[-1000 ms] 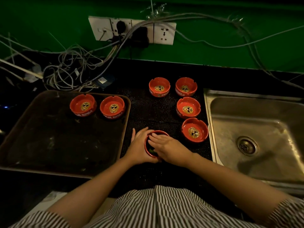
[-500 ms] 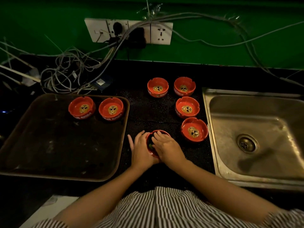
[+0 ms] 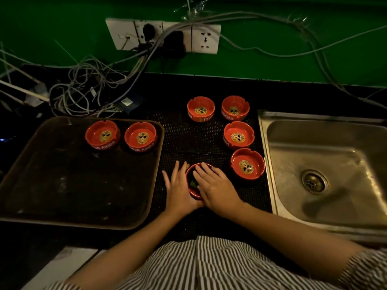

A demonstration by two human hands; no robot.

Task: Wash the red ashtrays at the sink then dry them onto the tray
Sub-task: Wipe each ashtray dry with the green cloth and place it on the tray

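A red ashtray [image 3: 191, 192] sits on the black mat between my hands, with something green [image 3: 193, 183] inside it. My left hand [image 3: 178, 190] lies against its left side, fingers straight and spread. My right hand [image 3: 216, 186] lies over its right half, fingers reaching flat into the bowl. Two ashtrays [image 3: 102, 135] [image 3: 140, 137] stand at the back of the dark tray [image 3: 62, 185] on the left. Several more stand on the mat, the nearest [image 3: 247, 163] just right of my right hand. The steel sink [image 3: 326, 164] is at the right.
A tangle of cables [image 3: 83, 97] lies behind the tray, hanging from wall sockets [image 3: 163, 36] on the green wall. The drain [image 3: 313, 182] sits in the middle of the sink basin. My striped shirt fills the bottom of the view.
My left hand's fingers have straightened and spread away from the ashtray's side. My right hand's fingers have shifted inside the bowl. The ashtray stays in place.
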